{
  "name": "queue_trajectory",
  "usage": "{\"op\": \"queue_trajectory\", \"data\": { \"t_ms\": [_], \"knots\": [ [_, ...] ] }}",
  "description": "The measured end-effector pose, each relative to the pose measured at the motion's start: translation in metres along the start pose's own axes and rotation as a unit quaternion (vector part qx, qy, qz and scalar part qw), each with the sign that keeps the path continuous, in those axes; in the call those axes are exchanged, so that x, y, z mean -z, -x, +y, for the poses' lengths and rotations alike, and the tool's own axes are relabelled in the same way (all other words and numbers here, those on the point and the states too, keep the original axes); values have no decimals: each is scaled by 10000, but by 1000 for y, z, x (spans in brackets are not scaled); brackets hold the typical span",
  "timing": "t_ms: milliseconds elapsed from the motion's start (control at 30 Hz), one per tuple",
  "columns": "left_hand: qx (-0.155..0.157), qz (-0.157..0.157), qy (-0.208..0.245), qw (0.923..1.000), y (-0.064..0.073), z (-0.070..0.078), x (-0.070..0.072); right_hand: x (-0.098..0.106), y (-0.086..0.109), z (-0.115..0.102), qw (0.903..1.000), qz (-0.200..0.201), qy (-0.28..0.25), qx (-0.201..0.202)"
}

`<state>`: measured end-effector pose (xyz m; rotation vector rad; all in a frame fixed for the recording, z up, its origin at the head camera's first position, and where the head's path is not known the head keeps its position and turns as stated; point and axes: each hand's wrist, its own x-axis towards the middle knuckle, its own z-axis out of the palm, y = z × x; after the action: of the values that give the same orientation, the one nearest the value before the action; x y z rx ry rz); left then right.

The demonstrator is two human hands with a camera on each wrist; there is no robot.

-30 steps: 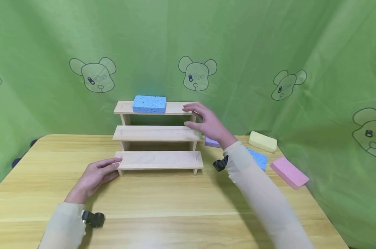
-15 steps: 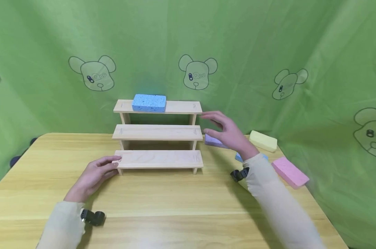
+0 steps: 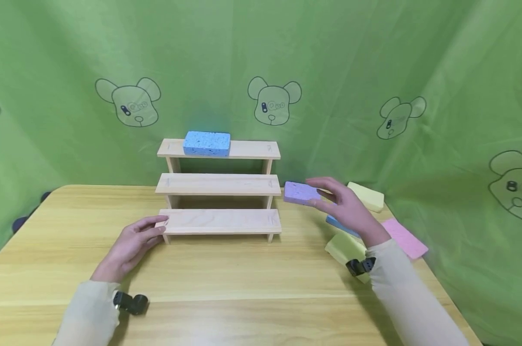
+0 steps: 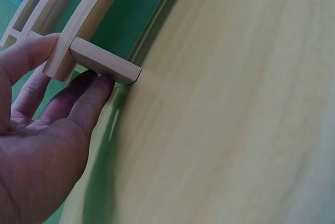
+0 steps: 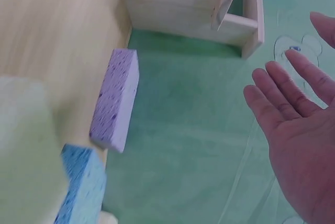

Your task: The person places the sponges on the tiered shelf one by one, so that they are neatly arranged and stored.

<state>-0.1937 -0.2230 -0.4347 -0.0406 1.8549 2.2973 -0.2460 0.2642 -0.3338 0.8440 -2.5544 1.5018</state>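
A three-tier wooden display shelf [image 3: 219, 222] stands on the table. My left hand [image 3: 131, 245] grips the left end of its lowest tier, thumb on the board and fingers against the leg [image 4: 104, 62]. A blue sponge [image 3: 206, 143] lies on the top tier. My right hand [image 3: 343, 204] hovers with spread fingers at the right end of a purple sponge [image 3: 299, 192]. In the right wrist view a gap shows between the hand and the purple sponge [image 5: 115, 98]. Under the right wrist lies a yellow-green sponge [image 3: 345, 246], partly covered by the arm.
A second blue sponge [image 3: 341, 226] is half hidden beneath the right hand. To the right are a pale yellow sponge [image 3: 366, 197] and a pink sponge [image 3: 405, 239] by the table edge. A green curtain [image 3: 330, 57] hangs behind the wooden table [image 3: 226, 298].
My right hand has moved right and down from the top tier to the purple sponge. The yellow-green sponge has come into view from behind the arm. My left hand stays on the shelf.
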Motion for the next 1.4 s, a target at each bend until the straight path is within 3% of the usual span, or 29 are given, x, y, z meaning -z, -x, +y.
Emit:
{"op": "queue_trajectory", "data": {
  "t_ms": [567,833,1400],
  "knots": [
    [-66,-56,185,9998,-2,-3,2,22,58,25,9947,-148,775,-658],
    [-80,-15,236,9997,-2,-2,1,25,82,32,9850,-166,1261,-1166],
    [-20,-100,280,9996,0,-1,2,25,120,42,9835,-9,1588,-868]
  ]
}}
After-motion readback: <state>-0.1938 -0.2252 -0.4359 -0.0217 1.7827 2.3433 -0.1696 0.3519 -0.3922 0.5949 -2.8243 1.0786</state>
